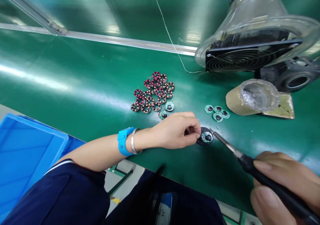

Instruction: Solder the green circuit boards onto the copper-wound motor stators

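My right hand (282, 181) grips a soldering iron (246, 163) by its black handle. The iron's tip points left and ends close to the right rim of a round black holder (205, 143). In that holder lies a small round green circuit board (207, 137) with a dark part on it. My left hand (178, 130) is closed in a pinch at the holder's left edge, its fingertips beside the board; whatever they pinch is hidden. Just beyond that hand lie two more round boards (169, 106), next to a cluster of small wound coils (152, 92), some red and some copper-coloured.
Several round boards (217, 117) sit right of centre, near a tan cup (238, 98) on a yellowish pad (282, 108). A clear hood with a black fan (240, 60) overhangs the back right. Thin wire (170, 35) hangs down behind. A blue bin (30, 165) stands left.
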The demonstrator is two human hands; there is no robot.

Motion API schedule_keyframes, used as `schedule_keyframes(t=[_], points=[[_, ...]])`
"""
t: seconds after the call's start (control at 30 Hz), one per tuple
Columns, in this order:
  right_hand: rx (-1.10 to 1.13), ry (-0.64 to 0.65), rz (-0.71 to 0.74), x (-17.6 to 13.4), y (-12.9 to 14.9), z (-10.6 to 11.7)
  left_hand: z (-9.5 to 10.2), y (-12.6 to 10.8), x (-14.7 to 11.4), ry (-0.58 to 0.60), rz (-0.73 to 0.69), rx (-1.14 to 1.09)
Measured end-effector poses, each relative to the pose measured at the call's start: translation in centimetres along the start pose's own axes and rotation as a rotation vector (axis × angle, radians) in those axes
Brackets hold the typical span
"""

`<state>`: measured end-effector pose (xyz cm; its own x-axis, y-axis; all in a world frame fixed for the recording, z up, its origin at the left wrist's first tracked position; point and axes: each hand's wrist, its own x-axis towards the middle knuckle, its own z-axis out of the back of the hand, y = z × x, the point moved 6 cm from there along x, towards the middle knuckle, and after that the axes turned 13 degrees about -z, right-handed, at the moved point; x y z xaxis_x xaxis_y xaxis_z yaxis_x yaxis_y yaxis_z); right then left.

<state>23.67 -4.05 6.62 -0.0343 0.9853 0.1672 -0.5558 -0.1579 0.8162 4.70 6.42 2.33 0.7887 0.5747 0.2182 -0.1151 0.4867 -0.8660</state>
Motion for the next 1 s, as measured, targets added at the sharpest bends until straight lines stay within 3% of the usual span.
schedule_keyframes(t=[0.17, 0.3, 0.53, 0.77, 1.0], points=[[-0.158, -0.216, 0.14, 2.3, 0.4, -2.5, 0.0, -0.1, 0.1, 0.008, 0.001, 0.008], [-0.233, -0.123, 0.263, 3.6, 0.4, -4.9, -0.2, -0.3, 0.0, 0.039, -0.074, 0.061], [-0.231, -0.154, 0.272, 3.8, 0.3, -5.0, -0.4, -0.8, -0.3, 0.008, -0.15, 0.061], [-0.159, -0.146, 0.351, 3.4, 0.2, -5.1, -0.8, 0.7, -0.2, -0.043, 0.17, -0.203], [-0.147, -0.135, 0.363, 3.3, 0.3, -5.2, -0.9, 1.0, -0.3, -0.021, 0.254, -0.24]])
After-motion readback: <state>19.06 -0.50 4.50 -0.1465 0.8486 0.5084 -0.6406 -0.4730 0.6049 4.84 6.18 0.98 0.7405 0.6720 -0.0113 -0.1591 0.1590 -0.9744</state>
